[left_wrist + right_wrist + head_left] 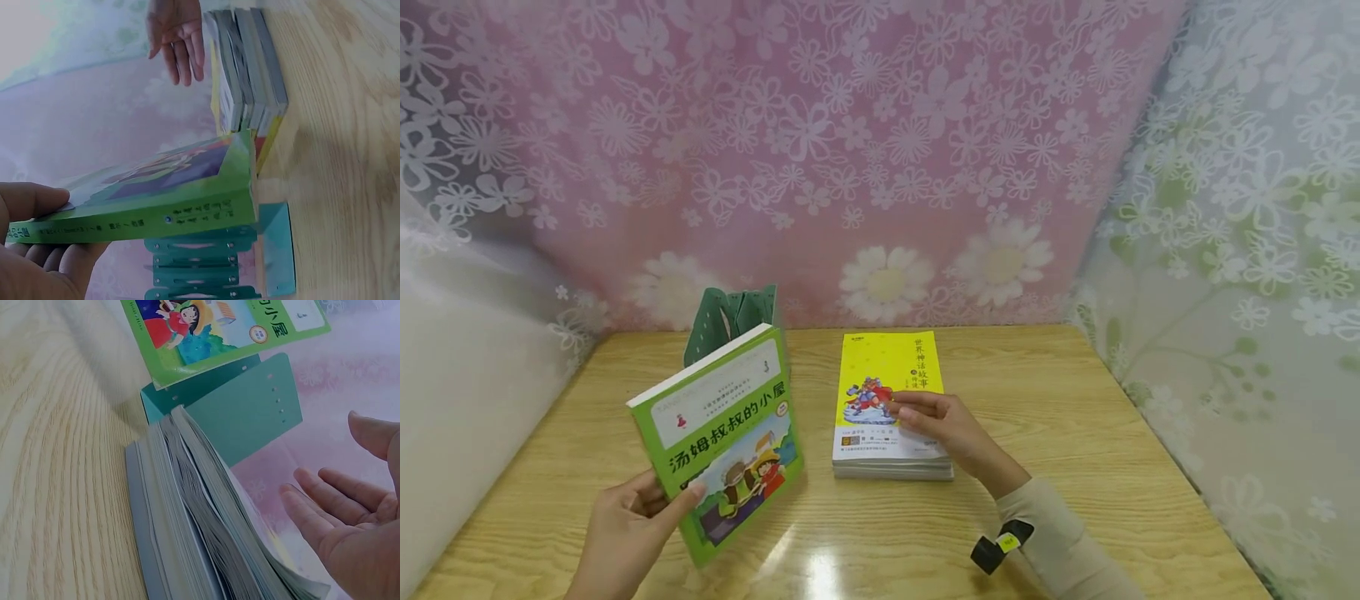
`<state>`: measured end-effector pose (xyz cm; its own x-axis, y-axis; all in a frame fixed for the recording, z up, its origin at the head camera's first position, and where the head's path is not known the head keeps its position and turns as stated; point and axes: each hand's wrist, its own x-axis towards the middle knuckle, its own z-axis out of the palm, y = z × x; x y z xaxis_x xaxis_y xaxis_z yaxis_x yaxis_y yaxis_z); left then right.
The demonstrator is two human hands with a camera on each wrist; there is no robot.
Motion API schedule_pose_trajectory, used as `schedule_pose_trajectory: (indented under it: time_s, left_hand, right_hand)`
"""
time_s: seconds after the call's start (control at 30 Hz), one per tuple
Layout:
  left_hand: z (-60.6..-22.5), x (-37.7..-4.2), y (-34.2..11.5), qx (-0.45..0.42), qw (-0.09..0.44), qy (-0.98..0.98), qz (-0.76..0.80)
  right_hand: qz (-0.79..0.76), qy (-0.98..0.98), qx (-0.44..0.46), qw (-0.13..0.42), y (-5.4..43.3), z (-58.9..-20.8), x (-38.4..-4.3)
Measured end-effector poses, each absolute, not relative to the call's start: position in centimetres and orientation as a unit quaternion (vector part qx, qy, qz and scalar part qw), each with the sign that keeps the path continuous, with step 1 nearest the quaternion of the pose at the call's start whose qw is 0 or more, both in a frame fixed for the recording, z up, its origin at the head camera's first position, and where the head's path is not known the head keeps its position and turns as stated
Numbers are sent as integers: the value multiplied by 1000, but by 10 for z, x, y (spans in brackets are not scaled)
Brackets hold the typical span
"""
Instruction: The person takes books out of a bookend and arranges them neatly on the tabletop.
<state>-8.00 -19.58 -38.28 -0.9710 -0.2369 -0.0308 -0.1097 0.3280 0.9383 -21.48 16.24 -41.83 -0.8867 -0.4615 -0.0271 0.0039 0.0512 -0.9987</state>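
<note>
My left hand point(628, 521) grips a green book point(730, 446) by its spine edge, thumb on the cover and fingers behind. The book is tilted, raised in front of a green metal bookend point(706, 321); its cover shows a cartoon picture of children. In the left wrist view the green spine point(137, 225) faces the camera. My right hand point(951, 429) hovers over the right side of a stack of books topped by a yellow book point(883, 367), fingers extended and holding nothing. From the right wrist, the page edges of the stack point(194, 519) show below the open palm.
The stack stands on a wooden table point(1022, 367), right of the bookend. A pink flowered curtain point(850, 167) hangs behind the table, with pale flowered cloth point(1247, 250) along the right side. A black strap device point(1000, 546) sits on the right wrist.
</note>
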Motion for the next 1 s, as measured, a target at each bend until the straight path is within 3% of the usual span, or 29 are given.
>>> schedule_pose_trajectory:
  time_s: [0.23,0.6,1.0]
  left_hand:
    - [-375,-82,-182,92,10,-780,-619]
    - [-370,-103,-155,-21,-17,-732,-681]
    - [-383,-133,-138,-114,-87,-682,-718]
  right_hand:
    - [-686,677,-174,200,156,-421,-211]
    - [-692,651,-201,239,150,-420,-205]
    - [-688,636,-219,272,153,-421,-200]
